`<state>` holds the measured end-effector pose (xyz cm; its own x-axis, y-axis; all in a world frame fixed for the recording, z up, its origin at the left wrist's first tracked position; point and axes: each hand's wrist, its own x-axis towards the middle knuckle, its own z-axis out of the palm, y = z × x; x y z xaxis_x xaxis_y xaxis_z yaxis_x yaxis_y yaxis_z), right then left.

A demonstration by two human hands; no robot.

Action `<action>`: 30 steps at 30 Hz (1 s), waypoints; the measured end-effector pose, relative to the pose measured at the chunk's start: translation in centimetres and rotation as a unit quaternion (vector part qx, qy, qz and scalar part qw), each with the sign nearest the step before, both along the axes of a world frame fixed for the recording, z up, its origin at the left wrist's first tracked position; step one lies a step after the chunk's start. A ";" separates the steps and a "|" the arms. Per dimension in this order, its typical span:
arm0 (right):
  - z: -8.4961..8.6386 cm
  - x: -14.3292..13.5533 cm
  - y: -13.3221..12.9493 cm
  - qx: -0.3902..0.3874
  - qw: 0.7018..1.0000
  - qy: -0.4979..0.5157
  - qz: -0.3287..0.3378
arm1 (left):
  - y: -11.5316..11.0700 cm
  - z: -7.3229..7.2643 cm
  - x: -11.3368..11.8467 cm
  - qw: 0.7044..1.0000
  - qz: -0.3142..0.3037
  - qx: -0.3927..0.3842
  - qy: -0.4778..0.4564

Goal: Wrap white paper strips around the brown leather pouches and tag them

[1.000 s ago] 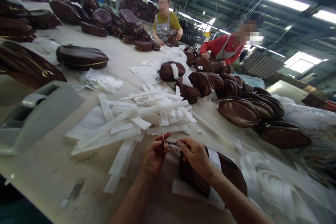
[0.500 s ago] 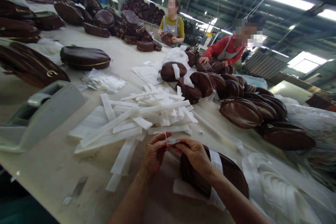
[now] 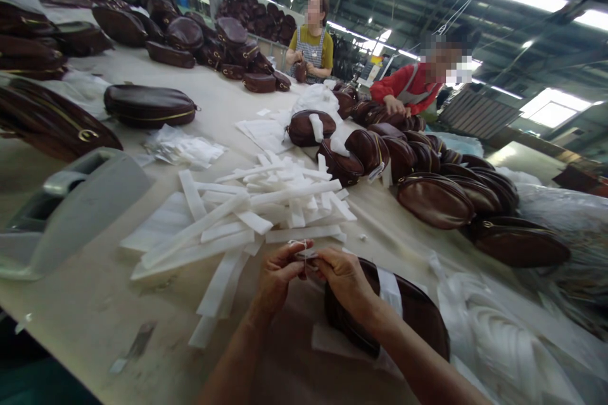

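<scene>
My left hand [image 3: 275,278] is closed in a pinch on a thin white string [image 3: 304,255], which loops over its fingertips. My right hand [image 3: 346,280] meets it from the other side, fingertips pinching a small pale piece that the string crosses; what that piece is cannot be made out. Under my right wrist and forearm lies a dark brown leather bag [image 3: 425,316], partly covered by the arm. A white band [image 3: 390,291] wraps around this bag. Just beyond my hands is a loose heap of white foam strips [image 3: 285,196].
A grey tape dispenser [image 3: 95,202] stands at left. Brown bags [image 3: 434,199] line the right side, and more bags [image 3: 185,35] are piled at the far left. Coiled white strips [image 3: 498,329] lie at lower right. Two co-workers [image 3: 316,44] stand across the table [image 3: 156,335].
My fingertips have drawn slightly closer together, and the string loop lies differently over the left fingers. Across the table, the red-sleeved person's hand has shifted right, and the other co-worker has turned a bag.
</scene>
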<state>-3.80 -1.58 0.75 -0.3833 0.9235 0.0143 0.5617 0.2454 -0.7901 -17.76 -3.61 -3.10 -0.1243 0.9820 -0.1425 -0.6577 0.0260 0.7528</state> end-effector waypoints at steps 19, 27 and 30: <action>0.5 1.4 1.2 -0.066 0.992 0.030 -0.101 | -0.1 0.0 -0.3 0.983 0.101 -0.025 0.148; 0.6 8.6 3.0 -0.032 0.989 -0.079 -0.124 | 0.7 -0.1 -2.4 0.982 0.188 -0.007 0.003; 0.9 11.8 3.2 -0.070 0.986 -0.097 -0.117 | 0.7 0.4 -2.8 0.989 0.144 0.002 -0.037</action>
<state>8.03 1.58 1.61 -0.1436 0.9745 -0.1724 0.7331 -0.0123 -0.6800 -20.54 -2.93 -2.67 -0.3891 0.9077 -0.1575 -0.6904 -0.1741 0.7021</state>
